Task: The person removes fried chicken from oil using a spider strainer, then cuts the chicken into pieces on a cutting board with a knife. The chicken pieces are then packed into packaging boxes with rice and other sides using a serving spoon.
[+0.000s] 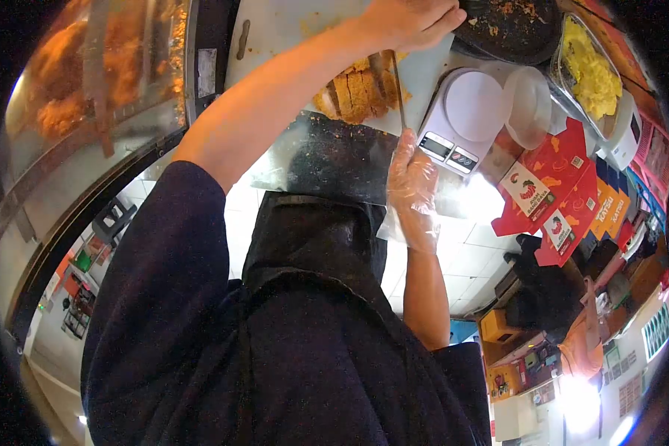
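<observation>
Golden-brown crumb on the sliced cutlet, lying on a white board just beyond the person's apron. Its far part is lost under the left forearm, which crosses the board; how many slices there are, I cannot count.

Knife stands against the cutlet's right side, its far end running out of sight below the left wrist. Right hand, in a clear loose glove, closes on the knife's near end — fingers wrapped there, the handle covered by them.

Left hand, bare, is at the top edge and partly cut off. Its fingers are bunched together and curled; whether they pinch anything, I cannot tell.

Around: a white scale just right of the knife, display too small to read. A translucent tub beside it; past that, a container of yellow food. Black tray near the left fingertips, cut off above. Red boxes overlap one another, partly covering orange ones. Far left, a glass case — contents blurred by glare.
</observation>
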A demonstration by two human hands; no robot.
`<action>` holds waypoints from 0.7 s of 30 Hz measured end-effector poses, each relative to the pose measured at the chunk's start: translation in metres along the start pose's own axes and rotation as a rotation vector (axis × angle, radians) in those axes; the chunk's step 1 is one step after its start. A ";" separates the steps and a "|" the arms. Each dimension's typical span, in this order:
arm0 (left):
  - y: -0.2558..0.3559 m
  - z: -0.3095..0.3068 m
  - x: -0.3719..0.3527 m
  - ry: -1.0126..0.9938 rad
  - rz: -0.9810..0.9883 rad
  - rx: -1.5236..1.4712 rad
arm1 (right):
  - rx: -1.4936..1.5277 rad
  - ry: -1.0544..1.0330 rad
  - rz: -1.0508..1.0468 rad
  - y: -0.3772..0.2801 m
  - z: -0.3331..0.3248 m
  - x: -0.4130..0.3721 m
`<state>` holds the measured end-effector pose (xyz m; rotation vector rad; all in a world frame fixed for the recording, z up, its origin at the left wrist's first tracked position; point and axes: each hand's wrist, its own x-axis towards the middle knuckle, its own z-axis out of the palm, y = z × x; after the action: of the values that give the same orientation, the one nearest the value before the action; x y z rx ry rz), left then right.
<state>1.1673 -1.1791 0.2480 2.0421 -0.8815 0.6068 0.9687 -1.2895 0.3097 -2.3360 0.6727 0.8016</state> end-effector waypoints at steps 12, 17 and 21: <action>0.038 -0.074 -0.008 0.438 0.111 0.132 | -0.018 0.087 -0.364 0.009 0.018 -0.032; 0.135 -0.168 -0.074 0.367 -0.104 -0.132 | 0.042 -0.038 -0.548 -0.038 0.101 -0.062; 0.175 -0.193 -0.135 0.397 -0.301 -0.294 | 0.228 0.312 -0.691 -0.055 0.149 -0.054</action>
<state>0.9272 -1.0442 0.3499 1.6660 -0.3931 0.6413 0.9085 -1.1387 0.2673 -2.2643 0.0375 0.0487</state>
